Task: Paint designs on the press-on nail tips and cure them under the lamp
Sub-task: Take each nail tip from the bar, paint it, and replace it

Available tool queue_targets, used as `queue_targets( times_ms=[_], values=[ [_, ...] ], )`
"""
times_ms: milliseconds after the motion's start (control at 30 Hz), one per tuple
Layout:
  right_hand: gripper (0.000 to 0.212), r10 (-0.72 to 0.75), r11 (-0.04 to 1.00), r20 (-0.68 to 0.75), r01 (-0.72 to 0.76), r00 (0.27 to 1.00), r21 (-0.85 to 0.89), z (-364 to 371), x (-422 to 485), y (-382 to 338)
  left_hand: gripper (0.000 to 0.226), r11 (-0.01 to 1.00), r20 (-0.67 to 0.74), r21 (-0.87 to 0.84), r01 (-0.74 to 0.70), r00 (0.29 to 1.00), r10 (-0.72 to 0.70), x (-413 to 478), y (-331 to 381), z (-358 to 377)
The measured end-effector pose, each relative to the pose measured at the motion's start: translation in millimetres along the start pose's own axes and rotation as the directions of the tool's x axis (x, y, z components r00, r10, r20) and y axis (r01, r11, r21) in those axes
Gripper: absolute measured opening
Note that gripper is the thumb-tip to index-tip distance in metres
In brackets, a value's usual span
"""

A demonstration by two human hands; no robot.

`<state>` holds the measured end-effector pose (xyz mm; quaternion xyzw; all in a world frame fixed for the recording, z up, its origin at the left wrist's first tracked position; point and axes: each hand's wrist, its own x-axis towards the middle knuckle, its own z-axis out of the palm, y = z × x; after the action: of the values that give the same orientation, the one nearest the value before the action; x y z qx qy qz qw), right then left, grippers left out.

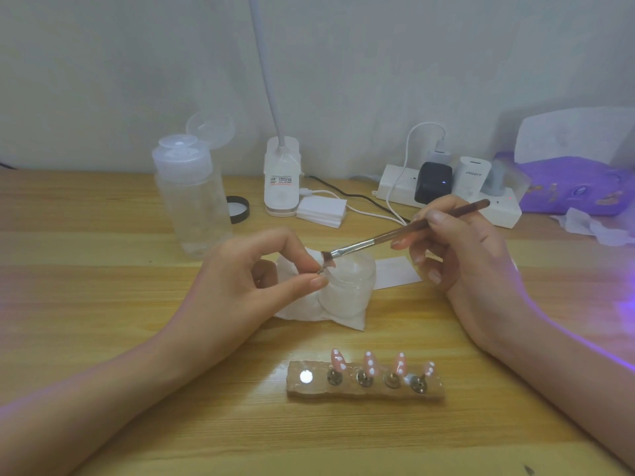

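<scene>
My left hand (pixel 254 276) pinches a small nail tip on its metal stand (pixel 322 268) between thumb and forefinger, above a white jar (pixel 350 286). My right hand (pixel 460 255) grips a brown-handled brush (pixel 405 233); its bristles touch the pinched tip. Near the front edge lies a stone-like holder (pixel 364 389) with several pink nail tips (pixel 370 364) dotted white on metal stands; its leftmost socket (pixel 306 376) is bare and shiny.
A clear pump bottle (pixel 192 194) stands at the left, a black lid (pixel 238 209) beside it. Behind are a white clip lamp (pixel 281 180), stacked white pads (pixel 321 211), a power strip (pixel 446 197) with chargers, and a purple tissue pack (pixel 577 187). A white tissue (pixel 316 310) lies under the jar.
</scene>
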<state>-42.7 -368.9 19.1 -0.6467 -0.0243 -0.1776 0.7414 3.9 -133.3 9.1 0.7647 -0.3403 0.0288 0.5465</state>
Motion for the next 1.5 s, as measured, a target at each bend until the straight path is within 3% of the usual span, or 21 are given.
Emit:
queue_targets(
  times_ms=[133,267,433,567,1000,1167,1333,1500],
  values=[
    [0.024,0.027,0.999,-0.069,-0.028,0.997,-0.016,-0.8,0.9,1.5,0.019,1.0,0.001,0.001,0.005,1.0,-0.005,-0.2,1.0,0.6],
    [0.013,-0.002,1.0,-0.014,0.003,1.0,0.021,0.1,0.2,-0.1,0.015,1.0,0.003,-0.009,0.016,1.0,-0.016,-0.6,1.6,0.7],
    [0.024,0.018,0.999,-0.06,-0.02,0.998,-0.036,-0.9,0.7,1.9,0.023,1.0,0.009,-0.01,0.018,1.0,-0.018,0.0,0.1,0.4],
    [0.012,-0.01,1.0,-0.003,0.01,1.0,0.012,0.0,0.0,0.2,0.018,1.0,0.012,-0.006,0.011,1.0,-0.011,-0.4,0.1,0.1],
    [0.015,0.003,0.999,-0.026,-0.005,1.0,-0.045,-0.1,0.0,2.0,0.016,1.0,0.006,-0.004,-0.002,1.0,0.002,0.0,-0.2,0.5],
    [0.012,-0.005,1.0,-0.027,0.006,1.0,0.029,-1.6,1.0,0.0,0.019,1.0,0.01,-0.008,-0.014,1.0,0.014,0.1,1.1,0.4],
    [0.012,0.016,0.999,-0.039,-0.017,0.999,-0.041,-0.2,0.9,1.1,0.016,1.0,0.004,0.011,-0.029,1.0,0.029,-0.1,0.8,0.5],
    [0.015,-0.007,0.999,-0.028,0.008,1.0,0.033,-0.6,1.1,-0.8,0.015,0.999,0.011,0.007,-0.035,0.999,0.035,0.3,0.6,0.7]
  ],
)
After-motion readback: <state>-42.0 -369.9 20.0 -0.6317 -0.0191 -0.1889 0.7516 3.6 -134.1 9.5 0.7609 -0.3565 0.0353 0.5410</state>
